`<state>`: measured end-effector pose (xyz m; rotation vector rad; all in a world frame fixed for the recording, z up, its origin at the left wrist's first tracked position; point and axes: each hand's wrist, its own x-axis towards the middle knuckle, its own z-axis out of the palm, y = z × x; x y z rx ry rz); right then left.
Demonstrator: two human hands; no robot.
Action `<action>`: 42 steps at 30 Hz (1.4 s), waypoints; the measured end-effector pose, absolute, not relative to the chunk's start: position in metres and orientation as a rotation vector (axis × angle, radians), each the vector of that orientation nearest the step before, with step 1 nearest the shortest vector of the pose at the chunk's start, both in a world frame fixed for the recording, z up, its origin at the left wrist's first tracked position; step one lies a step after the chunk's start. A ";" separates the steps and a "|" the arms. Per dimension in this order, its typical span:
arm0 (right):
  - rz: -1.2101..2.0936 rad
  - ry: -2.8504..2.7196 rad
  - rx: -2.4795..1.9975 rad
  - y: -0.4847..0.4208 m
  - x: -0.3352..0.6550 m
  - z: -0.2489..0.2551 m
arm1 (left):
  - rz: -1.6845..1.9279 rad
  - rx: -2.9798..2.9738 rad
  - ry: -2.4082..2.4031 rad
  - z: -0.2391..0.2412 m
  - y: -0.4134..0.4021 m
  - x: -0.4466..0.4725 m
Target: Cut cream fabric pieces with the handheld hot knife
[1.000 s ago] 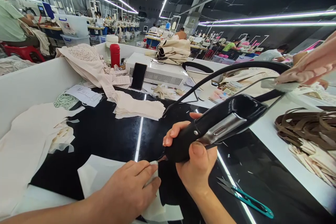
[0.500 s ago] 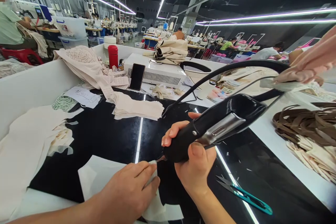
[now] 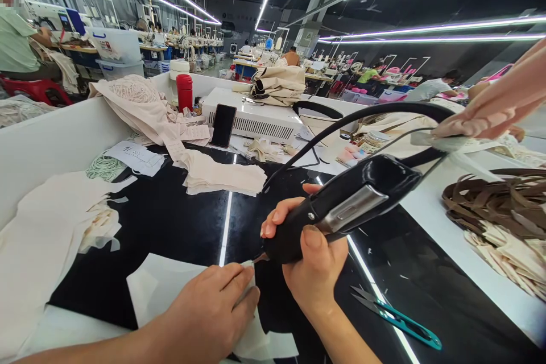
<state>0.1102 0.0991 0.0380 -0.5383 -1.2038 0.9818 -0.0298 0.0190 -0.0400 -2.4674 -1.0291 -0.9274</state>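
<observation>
My right hand [image 3: 318, 267] is wrapped round a black corded hand tool [image 3: 341, 205] with a metal lever along its side. The tool slants down to the left, and its thin metal tip meets the edge of a pale fabric piece. My left hand [image 3: 213, 307] pinches that white fabric piece [image 3: 160, 284] between thumb and fingers, right beside the tip. Part of the fabric is hidden under my left hand, and its lower end spreads on the black table top. To the right of my right wrist lie teal thread snips [image 3: 403, 321].
Beige fabric pieces [image 3: 222, 170] lie stacked ahead, with more fabric [image 3: 46, 239] on the left. A phone [image 3: 223, 125] leans against a white vented box [image 3: 251, 114] near a red bottle [image 3: 184, 92]. Brown straps [image 3: 490, 199] lie at right. A thick cord [image 3: 324, 131] arches overhead.
The tool's rear end and its cord have shifted slightly left and down, with a small move of my right hand. My left hand and the fabric stay in nearly the same place.
</observation>
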 end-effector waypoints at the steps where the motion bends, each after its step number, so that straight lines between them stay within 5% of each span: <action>1: 0.983 -1.198 -0.541 0.099 0.110 0.038 | -0.917 -2.469 -1.035 -0.041 0.019 -0.030; 42: 0.995 -1.293 -0.520 0.079 0.130 0.054 | -0.670 -2.569 -1.214 -0.029 0.042 -0.057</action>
